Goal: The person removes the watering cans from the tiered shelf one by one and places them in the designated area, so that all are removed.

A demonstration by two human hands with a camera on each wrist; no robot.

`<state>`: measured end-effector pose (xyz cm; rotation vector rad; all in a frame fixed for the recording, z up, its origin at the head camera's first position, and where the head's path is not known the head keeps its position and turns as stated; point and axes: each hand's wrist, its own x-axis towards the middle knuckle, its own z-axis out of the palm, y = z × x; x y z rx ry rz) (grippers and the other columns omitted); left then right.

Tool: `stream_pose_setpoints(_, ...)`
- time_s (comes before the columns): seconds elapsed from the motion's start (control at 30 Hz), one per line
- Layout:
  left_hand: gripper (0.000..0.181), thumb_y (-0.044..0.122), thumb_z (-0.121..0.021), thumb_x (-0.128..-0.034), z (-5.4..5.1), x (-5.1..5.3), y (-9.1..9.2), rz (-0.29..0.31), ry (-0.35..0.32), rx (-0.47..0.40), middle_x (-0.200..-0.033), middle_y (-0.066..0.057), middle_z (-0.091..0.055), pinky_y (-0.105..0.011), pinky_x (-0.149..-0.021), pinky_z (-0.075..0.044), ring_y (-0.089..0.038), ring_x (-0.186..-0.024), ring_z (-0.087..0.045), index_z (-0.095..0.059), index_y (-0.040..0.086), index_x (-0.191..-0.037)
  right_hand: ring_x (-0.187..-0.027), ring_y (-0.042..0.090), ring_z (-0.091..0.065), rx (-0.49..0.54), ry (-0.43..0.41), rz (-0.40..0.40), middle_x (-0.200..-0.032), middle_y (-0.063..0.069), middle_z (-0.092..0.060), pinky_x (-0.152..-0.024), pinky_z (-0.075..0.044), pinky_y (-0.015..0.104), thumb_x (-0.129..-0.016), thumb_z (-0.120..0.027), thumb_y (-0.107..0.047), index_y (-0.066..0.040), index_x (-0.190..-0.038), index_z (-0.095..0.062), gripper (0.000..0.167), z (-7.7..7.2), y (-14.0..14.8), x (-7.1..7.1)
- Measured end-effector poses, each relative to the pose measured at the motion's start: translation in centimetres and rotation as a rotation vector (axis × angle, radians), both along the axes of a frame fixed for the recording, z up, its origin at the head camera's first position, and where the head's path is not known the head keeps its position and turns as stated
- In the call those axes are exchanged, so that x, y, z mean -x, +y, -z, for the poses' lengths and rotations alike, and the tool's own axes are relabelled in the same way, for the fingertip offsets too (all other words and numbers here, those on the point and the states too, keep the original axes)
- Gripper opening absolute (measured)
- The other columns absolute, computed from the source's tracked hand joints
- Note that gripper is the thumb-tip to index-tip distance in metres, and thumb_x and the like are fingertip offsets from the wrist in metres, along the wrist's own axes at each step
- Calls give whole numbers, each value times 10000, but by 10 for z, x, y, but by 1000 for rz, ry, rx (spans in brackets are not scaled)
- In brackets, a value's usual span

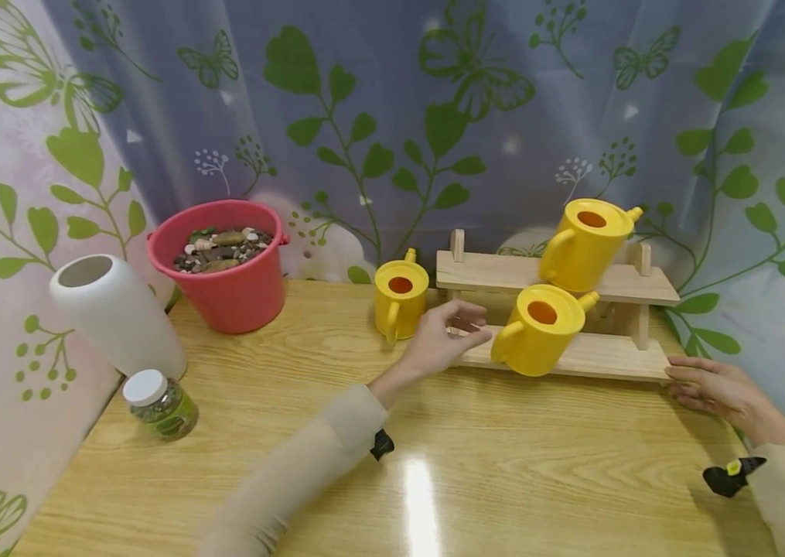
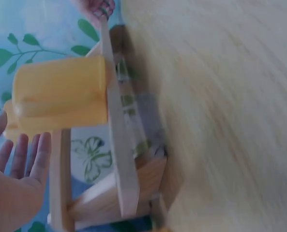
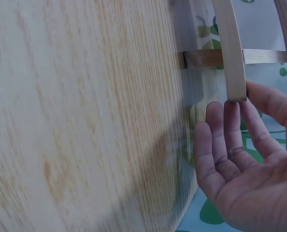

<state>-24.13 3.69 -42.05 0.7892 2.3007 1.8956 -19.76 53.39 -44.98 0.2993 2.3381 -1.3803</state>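
A two-tier wooden shelf point(image 1: 615, 356) stands toward the back right. One yellow watering can point(image 1: 590, 244) is on its upper board, another yellow can point(image 1: 534, 333) on the lower board. My left hand point(image 1: 437, 340) hovers by the shelf's left end, fingers apart and holding nothing; in the left wrist view the hand point(image 2: 17, 183) is beside the yellow can point(image 2: 61, 92) with a gap visible. My right hand point(image 1: 719, 394) is at the lower board's right end. In the right wrist view that hand point(image 3: 254, 179) has its thumb and fingertips on the board's end point(image 3: 236, 89).
A third yellow can point(image 1: 399, 298) stands on the table point(image 1: 538, 464) left of the shelf. Farther left are a red bucket point(image 1: 239, 298) of stones, a white vase point(image 1: 121, 317) and a white-lidded jar point(image 1: 162, 410). A patterned curtain point(image 1: 378, 100) hangs behind.
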Motion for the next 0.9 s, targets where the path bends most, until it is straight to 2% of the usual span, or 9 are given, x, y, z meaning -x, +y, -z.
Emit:
stream_pose_setpoints(0.07,378,179,-772,-980,3,-2,10,45,-30,18,-1290,-156,-729,-221,-846,-624,-262,-1110,-728,-678,51,-1323,-952,-50,-688,-20,-4,-9,-1006,-317,-545,-912,-636,279,-1111,-525,-414,133,-1632,-96,868,0,-1,0)
stream_pose_setpoints(0.13,406,180,-777,-977,4,-3,18,77,-62,15,-1313,-154,-712,-220,-874,-627,-269,-1138,-718,-666,42,-1342,-951,-53,-689,-13,-4,-11,-1001,-302,-565,-908,-637,278,-1114,-521,-407,128,-1634,-107,853,-1,-1,0)
stream_pose_setpoints(0.2,411,170,-780,-973,7,-2,24,95,-79,3,-1325,-167,-700,-222,-885,-627,-295,-1152,-706,-662,35,-1342,-949,-49,-698,20,-2,-1,-991,-304,-600,-896,-638,268,-1115,-530,-374,-29,-1630,-312,658,0,0,-1)
stream_pose_setpoints(0.27,404,161,-782,-971,11,-1,28,103,-84,-4,-1323,-181,-691,-217,-891,-625,-320,-1157,-701,-664,36,-1337,-945,-46,-704,53,1,10,-979,-312,-625,-877,-639,254,-1114,-543,-342,-201,-1502,-472,418,1,0,-1)
stream_pose_setpoints(0.37,377,158,-783,-969,15,1,32,95,-78,-1,-1290,-178,-701,-203,-871,-620,-327,-1131,-703,-679,46,-1314,-943,-52,-707,83,3,21,-973,-324,-645,-862,-636,239,-1112,-552,-320,-349,-1303,-512,197,1,1,-2)
stream_pose_setpoints(0.5,335,171,-788,-966,15,1,34,82,-58,38,-1192,-138,-745,-182,-809,-604,-196,-1015,-714,-710,63,-1273,-946,-58,-704,67,5,15,-976,-335,-633,-866,-634,238,-1111,-553,-330,-281,-1387,-487,288,0,0,-2)
stream_pose_setpoints(0.6,306,185,-799,-958,14,2,34,79,-41,76,-1136,-113,-769,-168,-769,-581,-112,-945,-697,-733,69,-1233,-946,-58,-704,72,3,18,-977,-334,-635,-867,-633,238,-1110,-555,-331,-311,-1352,-499,250,0,0,-2)
stream_pose_setpoints(0.67,291,187,-807,-951,13,2,34,82,-36,99,-1121,-103,-777,-164,-758,-569,-101,-931,-691,-744,65,-1208,-947,-55,-707,77,3,20,-981,-330,-642,-867,-633,238,-1109,-559,-329,-334,-1324,-505,221,0,0,-2)
stream_pose_setpoints(0.9,285,163,-820,-935,10,0,24,97,-36,132,-1156,-125,-770,-194,-834,-570,-157,-966,-699,-740,35,-1176,-950,-38,-711,62,2,6,-982,-309,-641,-879,-636,248,-1115,-544,-314,-269,-1401,-473,298,0,1,-2)
